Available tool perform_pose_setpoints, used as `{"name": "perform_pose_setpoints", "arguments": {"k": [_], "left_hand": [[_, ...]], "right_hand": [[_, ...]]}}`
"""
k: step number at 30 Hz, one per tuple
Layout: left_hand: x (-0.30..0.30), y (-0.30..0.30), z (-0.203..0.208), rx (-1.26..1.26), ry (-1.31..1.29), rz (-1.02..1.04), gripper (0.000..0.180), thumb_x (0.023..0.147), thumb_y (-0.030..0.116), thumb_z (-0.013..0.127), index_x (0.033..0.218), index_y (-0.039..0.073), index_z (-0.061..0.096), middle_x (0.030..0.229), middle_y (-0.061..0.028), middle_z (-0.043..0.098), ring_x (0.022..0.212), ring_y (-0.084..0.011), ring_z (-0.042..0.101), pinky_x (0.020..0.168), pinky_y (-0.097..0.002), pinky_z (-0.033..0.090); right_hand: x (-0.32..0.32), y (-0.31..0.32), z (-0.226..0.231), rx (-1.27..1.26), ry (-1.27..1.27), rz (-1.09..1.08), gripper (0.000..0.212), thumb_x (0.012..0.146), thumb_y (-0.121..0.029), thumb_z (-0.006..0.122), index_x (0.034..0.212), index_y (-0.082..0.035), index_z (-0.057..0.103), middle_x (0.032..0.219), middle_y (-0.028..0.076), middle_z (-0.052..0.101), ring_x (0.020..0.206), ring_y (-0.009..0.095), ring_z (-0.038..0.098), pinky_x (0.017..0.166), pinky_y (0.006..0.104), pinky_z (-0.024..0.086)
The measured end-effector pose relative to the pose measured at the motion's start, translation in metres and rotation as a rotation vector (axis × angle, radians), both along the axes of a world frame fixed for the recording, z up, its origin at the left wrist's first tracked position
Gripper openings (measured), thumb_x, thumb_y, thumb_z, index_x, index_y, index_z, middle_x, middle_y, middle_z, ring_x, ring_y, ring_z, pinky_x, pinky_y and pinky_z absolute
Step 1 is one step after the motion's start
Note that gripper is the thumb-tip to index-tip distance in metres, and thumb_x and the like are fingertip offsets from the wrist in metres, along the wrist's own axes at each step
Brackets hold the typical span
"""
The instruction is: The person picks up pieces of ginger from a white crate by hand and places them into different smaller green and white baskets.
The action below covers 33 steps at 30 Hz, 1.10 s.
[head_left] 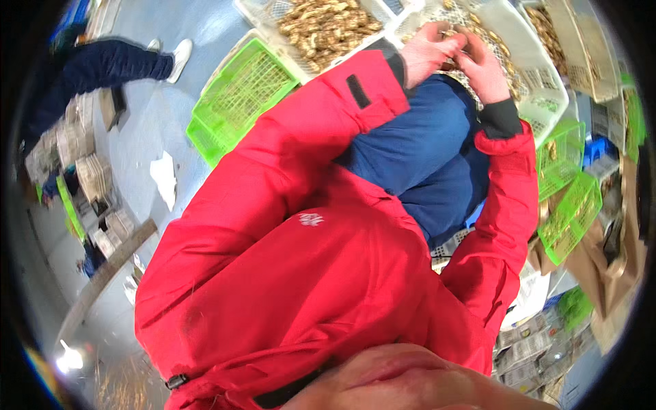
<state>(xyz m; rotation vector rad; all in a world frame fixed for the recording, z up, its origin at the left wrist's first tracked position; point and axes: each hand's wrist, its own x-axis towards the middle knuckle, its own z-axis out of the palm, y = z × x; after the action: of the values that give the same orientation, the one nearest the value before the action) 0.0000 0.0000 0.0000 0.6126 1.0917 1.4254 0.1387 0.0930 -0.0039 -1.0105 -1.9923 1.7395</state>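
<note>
Both hands, left hand (429,49) and right hand (484,68), meet over a white basket (540,61) of brown pieces (321,24), green baskets (239,96) beside.

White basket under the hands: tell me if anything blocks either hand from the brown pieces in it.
Nothing visible does. Both the left hand and right hand are already over the white basket, fingers meeting on a brown piece among the loose ones.

Brown piece (452,64) (apparently pinched) over white crate (540,75).
</note>
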Motion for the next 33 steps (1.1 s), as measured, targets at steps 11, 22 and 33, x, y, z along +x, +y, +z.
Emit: {"name": "perform_pose_setpoints", "arguments": {"k": [11, 22, 33], "left_hand": [[-0.138, -0.293, -0.061, -0.298, 0.164, -0.218, 0.022, 0.088, 0.022, 0.049, 0.095, 0.003, 0.057, 0.091, -0.0074, 0.057, 0.083, -0.0124, 0.054, 0.068, -0.0264, 0.045], [-0.154, -0.383, -0.187, -0.906, 0.011, 0.272, 0.035, 0.087, 0.034, 0.054, 0.111, 0.009, 0.051, 0.093, -0.0042, 0.053, 0.081, -0.0194, 0.054, 0.065, -0.0338, 0.049], [-0.076, 0.022, -0.063, -0.214, 0.043, -0.096, 0.039, 0.094, 0.023, 0.045, 0.122, -0.004, 0.045, 0.114, -0.0178, 0.056, 0.101, -0.0240, 0.057, 0.084, -0.0341, 0.048]], "right_hand": [[0.047, 0.004, 0.008, -0.315, 0.000, -0.251, 0.044, 0.091, -0.023, 0.050, 0.130, -0.003, 0.042, 0.115, 0.015, 0.057, 0.097, 0.020, 0.059, 0.083, 0.0303, 0.047], [0.218, 0.078, -0.085, -0.489, 0.018, -0.725, 0.033, 0.089, -0.012, 0.050, 0.121, -0.006, 0.048, 0.103, 0.020, 0.060, 0.084, 0.031, 0.062, 0.071, 0.0399, 0.052], [0.129, 0.067, -0.157, 0.397, -1.181, -0.304, 0.038, 0.079, -0.038, 0.057, 0.114, -0.025, 0.057, 0.108, 0.011, 0.062, 0.101, 0.026, 0.058, 0.088, 0.0370, 0.044]]}}
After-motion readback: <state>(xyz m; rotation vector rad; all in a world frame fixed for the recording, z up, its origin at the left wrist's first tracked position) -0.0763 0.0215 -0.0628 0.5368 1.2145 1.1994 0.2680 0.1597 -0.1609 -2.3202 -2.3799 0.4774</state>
